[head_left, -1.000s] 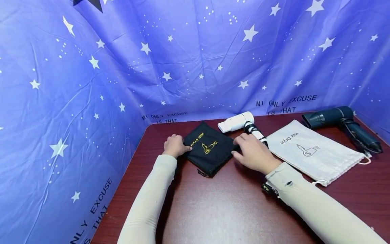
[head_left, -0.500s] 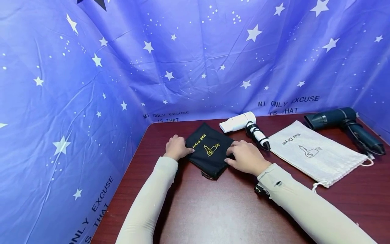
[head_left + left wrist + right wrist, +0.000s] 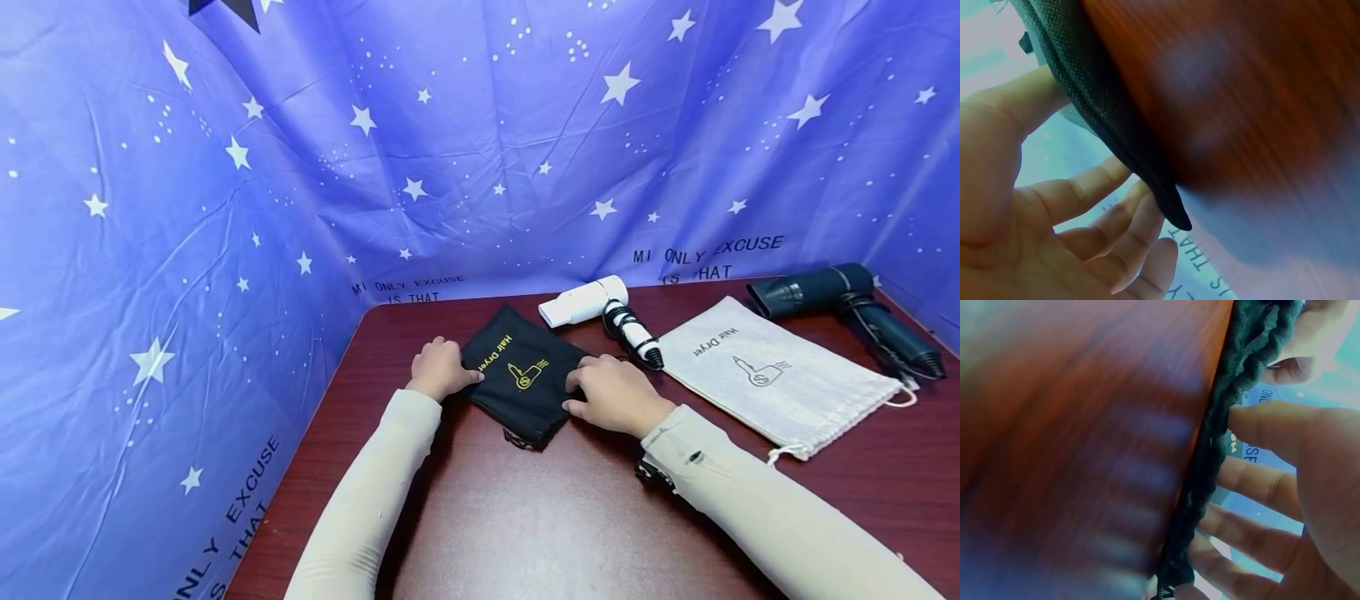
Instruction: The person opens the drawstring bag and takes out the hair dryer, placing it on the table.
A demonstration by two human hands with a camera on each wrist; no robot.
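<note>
A flat black drawstring bag (image 3: 521,379) with yellow "Hair Dryer" lettering lies on the dark red table, turned cornerwise. My left hand (image 3: 440,369) grips its left corner, the thumb along the top face; in the left wrist view the fingers (image 3: 1094,187) reach past the dark hem. Opposite, my right hand (image 3: 615,393) holds the gathered right end. The right wrist view shows its thumb (image 3: 1269,425) and fingers against the ruffled drawstring edge (image 3: 1210,456), the fingertips partly behind it. A loose cord (image 3: 517,439) sticks out at the bag's near corner.
A white hair dryer (image 3: 585,302) with its cord wrapped round the handle lies just behind my right hand. Farther right are a white drawstring bag (image 3: 765,383) and a dark green hair dryer (image 3: 813,287). A starry blue curtain (image 3: 465,150) walls the back and left.
The black bag has shifted slightly right and nearer, with my left hand following it. My right hand moved left onto the bag, then slightly back right. The other things stay put.
</note>
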